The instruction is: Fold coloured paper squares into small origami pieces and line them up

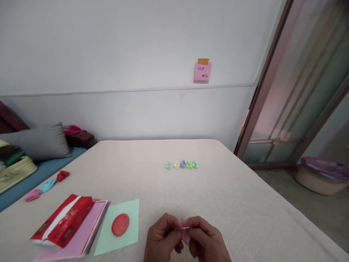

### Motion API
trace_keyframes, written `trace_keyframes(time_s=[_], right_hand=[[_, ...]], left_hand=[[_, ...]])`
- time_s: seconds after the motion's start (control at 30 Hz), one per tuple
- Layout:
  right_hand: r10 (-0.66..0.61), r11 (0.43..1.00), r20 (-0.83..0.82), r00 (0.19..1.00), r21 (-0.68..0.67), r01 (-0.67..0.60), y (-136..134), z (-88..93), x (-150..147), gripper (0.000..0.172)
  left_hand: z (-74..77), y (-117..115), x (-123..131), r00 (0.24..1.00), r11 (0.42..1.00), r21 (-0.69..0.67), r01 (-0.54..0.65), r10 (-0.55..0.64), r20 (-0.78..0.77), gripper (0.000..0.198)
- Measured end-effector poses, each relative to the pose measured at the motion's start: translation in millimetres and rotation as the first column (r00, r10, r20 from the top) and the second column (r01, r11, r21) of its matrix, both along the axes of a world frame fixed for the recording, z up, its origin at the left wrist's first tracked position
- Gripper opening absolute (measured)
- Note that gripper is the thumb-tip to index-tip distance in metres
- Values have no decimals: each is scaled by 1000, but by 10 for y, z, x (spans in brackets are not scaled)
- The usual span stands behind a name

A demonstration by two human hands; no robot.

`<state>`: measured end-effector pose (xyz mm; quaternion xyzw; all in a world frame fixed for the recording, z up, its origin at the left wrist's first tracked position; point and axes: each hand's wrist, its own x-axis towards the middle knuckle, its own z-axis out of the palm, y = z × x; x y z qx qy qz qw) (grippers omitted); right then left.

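Note:
Low at the bottom centre, my left hand (163, 238) and my right hand (207, 240) meet over a small piece of pink paper (185, 227). Both hands pinch it between fingers and thumbs, just above the beige table (245, 203). Most of the paper is hidden by my fingers. Farther out on the table lies a row of several small folded paper shapes (182, 164) in green, yellow and blue.
Left of my hands lie a light green sheet (131, 214) with a red round lid (120, 224) on it, a pink paper stack (81, 236) and a red packet (64, 220). Three folded pieces (47, 185) sit at the left edge. A pink note (202, 70) hangs on the wall.

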<state>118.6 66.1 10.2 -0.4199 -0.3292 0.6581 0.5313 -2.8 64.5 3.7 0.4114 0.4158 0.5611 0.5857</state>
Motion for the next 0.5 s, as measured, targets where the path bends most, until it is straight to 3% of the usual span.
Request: trace_keyframes(time_s=[0.2, 0.37, 0.5], right_hand=[[109, 987, 29, 994, 116, -112, -6, 122, 56, 11], [128, 981, 89, 988, 135, -139, 4, 137, 80, 17], [90, 980, 195, 977, 156, -121, -4, 99, 103, 20]], left_hand=[[33, -20, -75, 986, 999, -6, 48, -47, 162, 8], [96, -40, -118, 997, 998, 40, 53, -56, 62, 18], [20, -11, -110, 991, 989, 100, 109, -116, 63, 12]])
